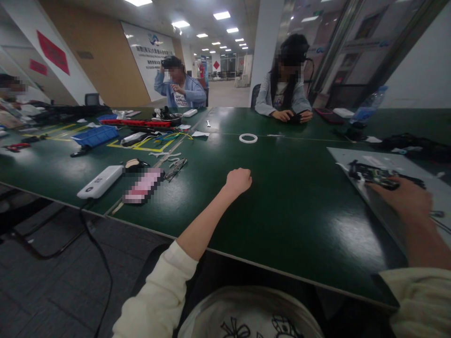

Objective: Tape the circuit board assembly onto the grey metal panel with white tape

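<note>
My left hand (pixel 239 182) rests on the green tabletop (pixel 289 188) in a loose fist, knuckles up, and no object shows in it. Off to the right, my right hand (pixel 408 197) has its fingers on a black device with exposed circuit parts (pixel 373 173). That device lies on a light grey board (pixel 394 159) at the table's right side. The hand hides part of it, and blur obscures its detail. A white ring, like a roll of tape (pixel 248 138), lies beyond my left hand.
Left of me are a phone (pixel 144 186), a white power bank (pixel 100 182) with a cable, glasses (pixel 176 169) and a blue bin (pixel 95 136). A small wrench (pixel 208 124) lies farther back. Two people sit opposite, another far left. A water bottle (pixel 369 105) stands right.
</note>
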Motion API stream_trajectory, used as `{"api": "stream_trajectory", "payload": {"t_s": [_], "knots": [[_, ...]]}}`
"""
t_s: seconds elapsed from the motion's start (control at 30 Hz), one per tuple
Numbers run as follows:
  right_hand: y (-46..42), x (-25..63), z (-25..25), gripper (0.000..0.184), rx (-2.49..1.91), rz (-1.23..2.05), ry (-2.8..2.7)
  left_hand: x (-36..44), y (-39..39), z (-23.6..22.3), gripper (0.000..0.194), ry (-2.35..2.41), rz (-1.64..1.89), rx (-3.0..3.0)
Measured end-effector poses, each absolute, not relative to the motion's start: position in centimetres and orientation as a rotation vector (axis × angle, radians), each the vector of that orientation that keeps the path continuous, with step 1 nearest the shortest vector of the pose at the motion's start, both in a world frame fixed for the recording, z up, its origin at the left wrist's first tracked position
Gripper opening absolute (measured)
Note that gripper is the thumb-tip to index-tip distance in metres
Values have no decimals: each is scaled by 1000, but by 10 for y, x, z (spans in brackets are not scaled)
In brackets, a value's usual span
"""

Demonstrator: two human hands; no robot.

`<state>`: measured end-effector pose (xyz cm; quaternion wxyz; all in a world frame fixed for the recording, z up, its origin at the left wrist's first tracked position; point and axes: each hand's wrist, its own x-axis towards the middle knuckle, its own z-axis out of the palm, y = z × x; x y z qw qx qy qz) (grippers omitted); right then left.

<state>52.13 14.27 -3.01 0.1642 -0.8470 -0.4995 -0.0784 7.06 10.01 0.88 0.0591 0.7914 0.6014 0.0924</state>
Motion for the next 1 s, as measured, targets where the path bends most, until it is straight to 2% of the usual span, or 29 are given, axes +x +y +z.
{"api": "stream_trajectory", "payload": {"t_s": [0.13, 0.27, 0.5, 0.73, 0.87, 1.0], "knots": [[142, 506, -19, 52, -2461, -189, -1419, 69, 100, 8, 22, 1795, 297, 2412], [141, 495, -13, 51, -2399, -132, -1407, 68, 99, 8, 23, 1798, 297, 2428], [129, 445, 16, 41, -2089, -23, -1392, 70, 99, 10, 23, 1828, 274, 2450], [113, 364, 18, 42, -1668, 219, -1913, 70, 99, 14, 26, 1893, 309, 2468], [106, 332, 0, 44, -1311, 408, -2146, 71, 98, 17, 24, 1995, 449, 2456], [98, 314, -12, 45, -1108, 408, -2425, 73, 99, 18, 21, 1968, 662, 2498]]}}
